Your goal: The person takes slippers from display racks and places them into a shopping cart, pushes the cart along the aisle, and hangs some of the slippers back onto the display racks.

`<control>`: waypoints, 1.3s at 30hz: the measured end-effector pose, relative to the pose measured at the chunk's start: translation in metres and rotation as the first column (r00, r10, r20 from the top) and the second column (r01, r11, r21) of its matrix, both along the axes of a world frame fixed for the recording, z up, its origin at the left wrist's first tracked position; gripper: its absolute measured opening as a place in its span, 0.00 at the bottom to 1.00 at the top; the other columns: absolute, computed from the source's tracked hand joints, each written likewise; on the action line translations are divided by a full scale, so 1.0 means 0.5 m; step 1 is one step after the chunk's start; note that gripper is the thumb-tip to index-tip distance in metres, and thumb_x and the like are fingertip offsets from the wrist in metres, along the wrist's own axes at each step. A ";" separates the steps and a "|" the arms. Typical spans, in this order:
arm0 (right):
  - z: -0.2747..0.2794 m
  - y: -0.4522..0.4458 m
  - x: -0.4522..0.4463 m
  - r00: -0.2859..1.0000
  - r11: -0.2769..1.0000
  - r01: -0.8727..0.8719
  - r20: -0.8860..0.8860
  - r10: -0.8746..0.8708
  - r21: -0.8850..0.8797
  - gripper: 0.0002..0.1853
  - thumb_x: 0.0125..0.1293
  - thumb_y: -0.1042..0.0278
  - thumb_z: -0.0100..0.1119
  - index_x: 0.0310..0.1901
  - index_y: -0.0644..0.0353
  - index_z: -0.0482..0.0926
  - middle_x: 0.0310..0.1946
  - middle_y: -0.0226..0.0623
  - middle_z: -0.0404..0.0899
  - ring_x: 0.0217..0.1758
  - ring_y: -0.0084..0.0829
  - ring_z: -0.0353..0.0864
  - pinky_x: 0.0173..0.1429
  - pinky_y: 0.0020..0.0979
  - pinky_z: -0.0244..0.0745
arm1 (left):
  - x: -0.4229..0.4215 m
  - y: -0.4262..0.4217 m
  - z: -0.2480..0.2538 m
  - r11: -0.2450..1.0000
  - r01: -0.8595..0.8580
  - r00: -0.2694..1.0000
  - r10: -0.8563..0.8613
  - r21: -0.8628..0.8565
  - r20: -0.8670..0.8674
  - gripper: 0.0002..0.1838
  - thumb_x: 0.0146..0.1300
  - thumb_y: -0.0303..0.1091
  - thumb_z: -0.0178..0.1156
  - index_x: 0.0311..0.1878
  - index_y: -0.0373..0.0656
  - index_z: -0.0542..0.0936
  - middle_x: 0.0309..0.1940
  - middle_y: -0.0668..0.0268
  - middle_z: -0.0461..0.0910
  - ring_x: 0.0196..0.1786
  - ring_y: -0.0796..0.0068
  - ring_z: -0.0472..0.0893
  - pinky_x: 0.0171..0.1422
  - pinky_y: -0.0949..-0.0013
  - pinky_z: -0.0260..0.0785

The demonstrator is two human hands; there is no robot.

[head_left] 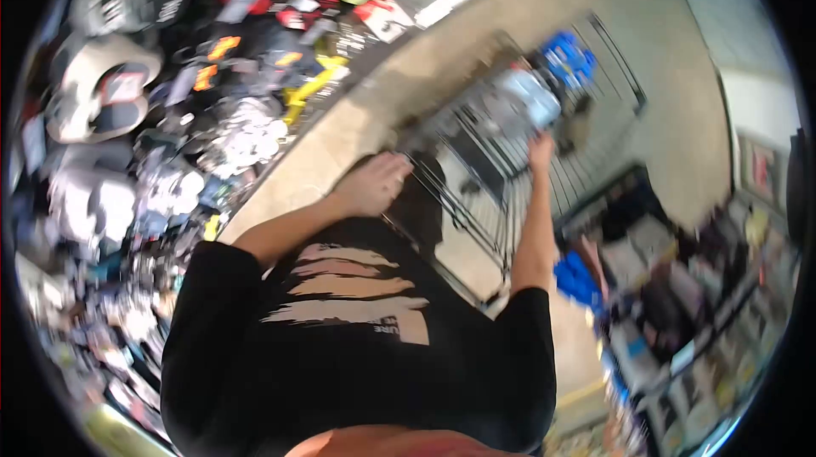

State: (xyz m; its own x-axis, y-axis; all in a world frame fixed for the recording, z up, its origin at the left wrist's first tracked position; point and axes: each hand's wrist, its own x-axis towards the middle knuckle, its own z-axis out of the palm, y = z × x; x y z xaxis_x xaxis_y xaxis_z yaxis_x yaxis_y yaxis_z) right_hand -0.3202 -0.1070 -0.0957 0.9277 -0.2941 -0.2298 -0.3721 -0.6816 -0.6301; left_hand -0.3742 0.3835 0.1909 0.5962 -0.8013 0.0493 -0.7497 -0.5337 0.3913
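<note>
A wire shopping cart (501,170) stands in front of me. My left hand (374,185) is closed at the near left end of its handle, fingers pressed together. Farther forward, my right hand (541,151) reaches over the cart, small and blurred, its fingers closed beside a pale blue and grey package (529,96). What the fingers grip there cannot be made out. Within the basket also lie a bright blue item (568,57) and a brownish item (578,127).
Crowded shelves of blurred packaged goods (246,138) line the left. At the lower right stands a rack with folded goods (663,287), and a blue item (580,280) hangs near it. Beige floor (688,142) runs beyond the cart towards a pale wall.
</note>
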 end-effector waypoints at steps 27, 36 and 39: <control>-0.175 -0.017 0.147 0.983 0.979 -0.178 -0.072 0.172 -0.099 0.16 0.58 0.59 0.62 0.33 0.66 0.88 0.34 0.60 0.85 0.43 0.62 0.83 0.54 0.55 0.78 | 0.021 -0.026 0.035 0.999 0.004 0.994 0.001 0.043 -0.109 0.10 0.57 0.30 0.62 0.40 0.36 0.81 0.76 0.52 0.68 0.81 0.46 0.63 0.83 0.46 0.57; 0.026 0.108 0.049 0.926 0.951 -0.301 -0.217 0.309 0.072 0.13 0.64 0.61 0.64 0.42 0.61 0.89 0.39 0.56 0.87 0.46 0.58 0.86 0.52 0.52 0.80 | 0.011 -0.013 0.026 0.999 -0.001 0.994 0.006 0.053 -0.110 0.12 0.53 0.32 0.64 0.39 0.35 0.83 0.74 0.52 0.70 0.78 0.46 0.65 0.84 0.46 0.55; 0.127 0.136 0.018 0.963 0.979 -0.184 -0.181 0.198 0.091 0.13 0.68 0.64 0.62 0.51 0.56 0.86 0.49 0.54 0.85 0.55 0.55 0.83 0.57 0.51 0.78 | 0.014 -0.022 0.009 0.999 0.023 0.996 -0.019 0.039 -0.084 0.13 0.53 0.34 0.63 0.39 0.34 0.83 0.72 0.50 0.72 0.77 0.46 0.66 0.84 0.46 0.55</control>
State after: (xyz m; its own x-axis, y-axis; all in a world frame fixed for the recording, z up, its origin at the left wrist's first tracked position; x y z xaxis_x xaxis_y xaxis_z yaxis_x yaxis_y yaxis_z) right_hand -0.3114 -0.0391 -0.0320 0.9031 -0.0921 -0.4194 -0.3561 -0.7065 -0.6116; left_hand -0.3672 0.3723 0.1954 0.5799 -0.8140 -0.0321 -0.7265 -0.5346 0.4317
